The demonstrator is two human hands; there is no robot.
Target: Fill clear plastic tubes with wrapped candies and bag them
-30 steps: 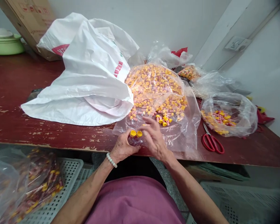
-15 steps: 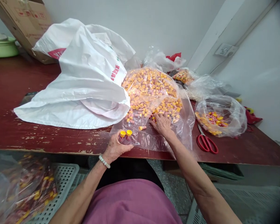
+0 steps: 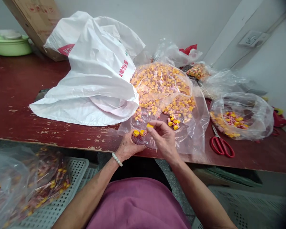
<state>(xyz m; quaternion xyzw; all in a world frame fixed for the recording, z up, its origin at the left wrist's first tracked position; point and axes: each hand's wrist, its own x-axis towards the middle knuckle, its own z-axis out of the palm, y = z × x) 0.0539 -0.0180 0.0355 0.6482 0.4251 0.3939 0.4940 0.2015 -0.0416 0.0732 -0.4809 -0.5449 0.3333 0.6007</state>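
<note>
My left hand [image 3: 128,147], with a beaded bracelet at the wrist, is wrapped round small yellow-capped tubes [image 3: 136,133]; two caps stick up above the fingers. Close beside it, my right hand [image 3: 163,138] pinches one yellow-capped piece [image 3: 150,126] between thumb and fingers. Behind both hands a large clear plastic bag [image 3: 200,127] lies on the table, full of yellow-capped pieces [image 3: 162,79]. A small loose cluster of them [image 3: 173,122] rests near the bag's front, just beyond my right hand.
A white sack [image 3: 90,82] covers the left middle of the red table [image 3: 11,117]. Red-handled scissors [image 3: 222,146] and an open clear bag [image 3: 262,117] lie on the right. Filled bags sit on a white crate [image 3: 73,171] at lower left. A green basin [image 3: 11,46] stands behind.
My right hand has come back from the pile toward my left hand, now with a yellow-capped piece between its fingers. The view has shifted slightly, and my left hand keeps its hold.
</note>
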